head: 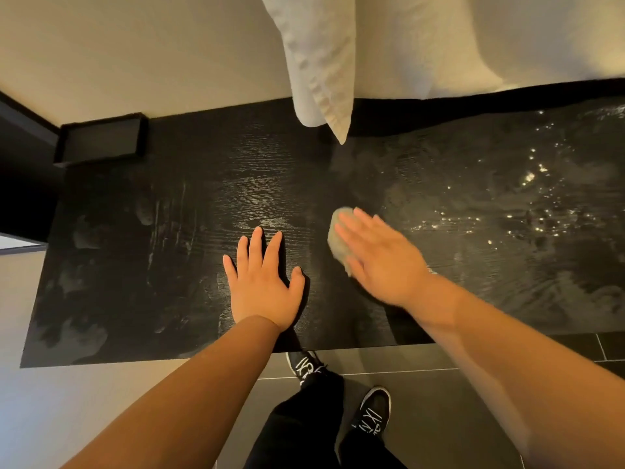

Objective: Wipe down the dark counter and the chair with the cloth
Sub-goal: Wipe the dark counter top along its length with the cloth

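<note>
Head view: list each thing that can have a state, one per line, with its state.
counter: smeared left, glinting droplets right.
cloth: bunched, lying on counter.
left hand: flat on counter, fingers spread.
right hand: fingers straight, pressing cloth, motion-blurred.
pillow: corner overhanging counter's back edge.

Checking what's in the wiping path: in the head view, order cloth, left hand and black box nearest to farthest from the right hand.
1. cloth, pressed under the right hand.
2. left hand, flat just to its left.
3. black box, at the far left corner.
</note>
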### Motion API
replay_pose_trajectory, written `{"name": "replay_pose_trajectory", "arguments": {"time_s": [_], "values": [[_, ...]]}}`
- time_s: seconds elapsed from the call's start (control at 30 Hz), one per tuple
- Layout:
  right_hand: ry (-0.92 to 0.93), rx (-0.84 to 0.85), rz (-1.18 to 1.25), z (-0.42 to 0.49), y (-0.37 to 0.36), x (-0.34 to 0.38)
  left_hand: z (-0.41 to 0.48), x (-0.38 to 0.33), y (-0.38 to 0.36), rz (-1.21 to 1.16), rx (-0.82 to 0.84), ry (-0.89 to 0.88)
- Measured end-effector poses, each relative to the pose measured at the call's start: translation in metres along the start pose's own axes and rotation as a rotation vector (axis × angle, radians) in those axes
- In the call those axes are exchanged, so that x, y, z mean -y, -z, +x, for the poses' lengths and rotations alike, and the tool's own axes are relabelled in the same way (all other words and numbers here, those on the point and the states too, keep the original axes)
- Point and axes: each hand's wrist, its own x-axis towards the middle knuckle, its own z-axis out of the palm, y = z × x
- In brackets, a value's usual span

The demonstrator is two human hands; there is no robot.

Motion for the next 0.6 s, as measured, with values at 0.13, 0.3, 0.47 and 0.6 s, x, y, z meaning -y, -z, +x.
{"name": "replay_pose_trajectory", "arguments": {"time_s": [0.13, 0.3, 0.47, 0.6], "values": [[-0.246, -0.026, 0.029, 0.046, 0.014, -0.016, 0.000, 0.000, 0.000, -0.005, 0.003, 0.004], [-0.189, -0.010, -0.006, 0.001, 0.001, 0.016, 0.000, 0.001, 0.001, 0.001, 0.009, -0.007], [-0.030, 0.083, -0.024, -0.025, 0.002, 0.008, 0.001, 0.001, 0.002, 0.021, 0.024, 0.000], [-0.256, -0.022, 0.034, 0.021, 0.017, -0.025, 0.001, 0.001, 0.001, 0.017, 0.011, -0.007]]}}
